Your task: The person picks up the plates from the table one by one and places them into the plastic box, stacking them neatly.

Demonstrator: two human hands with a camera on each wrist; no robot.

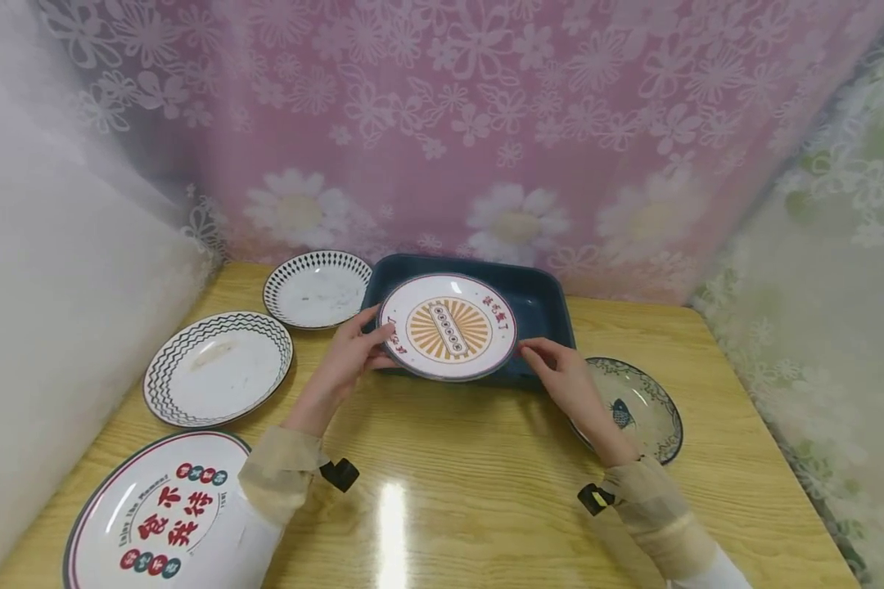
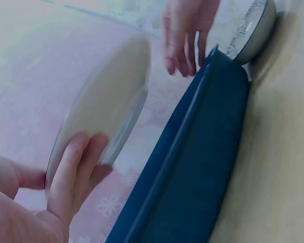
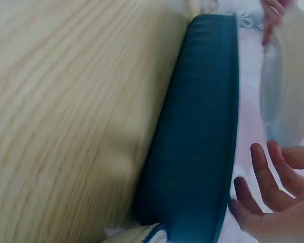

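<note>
In the head view, my left hand [image 1: 348,353] grips the left edge of a white plate [image 1: 479,360] with an orange sunburst centre and red characters. Its thumb lies on the upper face; in the left wrist view, fingers spread under the pale underside. The plate hangs tilted above a dark teal rectangular tray [image 1: 545,304], apart from its rim. Close to the plate's right edge is my right hand [image 1: 569,383], its fingers loosely bent. The left wrist view shows a gap between that right hand [image 2: 190,30] and the plate [image 2: 109,91].
Along the left stand a small diamond-rimmed plate [image 1: 317,293], a zigzag-rimmed plate [image 1: 221,368] and a large plate with red characters [image 1: 169,523]. Partly behind my right forearm sits a fish-patterned dish [image 1: 648,409]. A flowered curtain [image 1: 442,123] hangs behind the wooden table [image 1: 471,474].
</note>
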